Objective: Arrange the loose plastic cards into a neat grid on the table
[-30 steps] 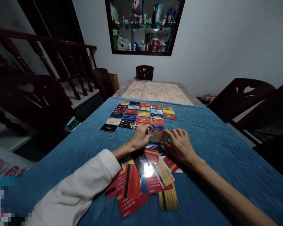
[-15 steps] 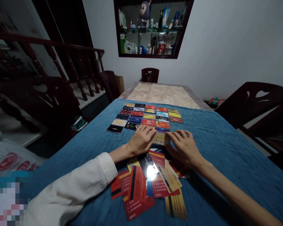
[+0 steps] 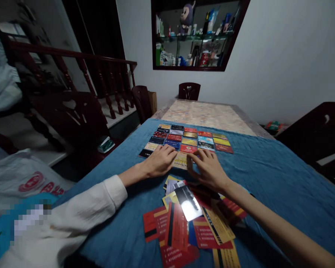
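Observation:
A gold card (image 3: 181, 160) lies between my two hands at the front edge of the laid-out cards. My left hand (image 3: 159, 160) has its fingers on the card's left edge and covers part of the bottom row. My right hand (image 3: 210, 167) grips the card's right edge with bent fingers. Just beyond, a red card (image 3: 188, 149) sits in the rows, with a yellow card (image 3: 189, 142) above it. Nearer to me is a loose, overlapping pile, including a shiny black card (image 3: 188, 201), a red card with a black stripe (image 3: 177, 225) and a gold striped card (image 3: 217, 223).
A blue cloth (image 3: 257, 178) covers the near part of the table, and the patterned tabletop (image 3: 206, 113) shows beyond it. Dark wooden chairs stand around, one chair (image 3: 189, 91) at the far end. A white plastic bag (image 3: 30, 182) is at the left.
The gold card and both hands have moved left, from below the fourth column to below the third. My view has turned a little left.

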`<state>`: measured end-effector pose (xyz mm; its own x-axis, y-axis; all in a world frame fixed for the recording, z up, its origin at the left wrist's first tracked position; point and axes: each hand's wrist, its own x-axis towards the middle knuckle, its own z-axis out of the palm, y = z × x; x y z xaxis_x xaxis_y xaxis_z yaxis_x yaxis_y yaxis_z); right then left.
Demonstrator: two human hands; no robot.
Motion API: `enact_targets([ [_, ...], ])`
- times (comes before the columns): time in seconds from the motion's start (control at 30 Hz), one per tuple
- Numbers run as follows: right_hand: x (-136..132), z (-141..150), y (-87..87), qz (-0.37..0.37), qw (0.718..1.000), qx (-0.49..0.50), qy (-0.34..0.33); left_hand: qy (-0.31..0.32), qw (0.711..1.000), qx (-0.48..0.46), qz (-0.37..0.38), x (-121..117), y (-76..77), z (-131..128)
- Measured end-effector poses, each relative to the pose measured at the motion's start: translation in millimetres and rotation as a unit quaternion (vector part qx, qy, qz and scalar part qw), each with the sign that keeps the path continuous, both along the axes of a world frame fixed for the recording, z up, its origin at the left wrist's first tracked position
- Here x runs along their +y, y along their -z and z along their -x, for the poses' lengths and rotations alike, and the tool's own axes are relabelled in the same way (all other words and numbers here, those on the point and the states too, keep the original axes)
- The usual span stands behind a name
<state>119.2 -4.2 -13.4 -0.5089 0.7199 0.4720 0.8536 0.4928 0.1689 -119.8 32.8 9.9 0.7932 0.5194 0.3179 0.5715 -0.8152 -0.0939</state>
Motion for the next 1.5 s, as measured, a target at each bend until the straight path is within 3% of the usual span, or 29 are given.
enact_targets([
  [0.13,19,23,-7.9,0.047,0.999,0.018,-0.019,-0.029,0.999,0.000,0.016,15,-5.1,25],
  [0.4,57,67,-20.7,0.097,0.995,0.010,0.005,-0.071,0.995,0.000,0.072,47,-14.4,63],
  [0.7,85,106,-22.7,0.164,0.986,0.002,0.013,-0.117,0.985,0.028,0.120,84,-5.4,91],
  [1.13,105,126,-17.7,0.228,0.973,-0.030,0.016,-0.130,0.975,0.054,0.170,118,13.6,102],
  [1.5,110,132,-16.4,0.232,0.971,-0.058,0.014,-0.126,0.975,0.059,0.176,119,20.9,102],
])
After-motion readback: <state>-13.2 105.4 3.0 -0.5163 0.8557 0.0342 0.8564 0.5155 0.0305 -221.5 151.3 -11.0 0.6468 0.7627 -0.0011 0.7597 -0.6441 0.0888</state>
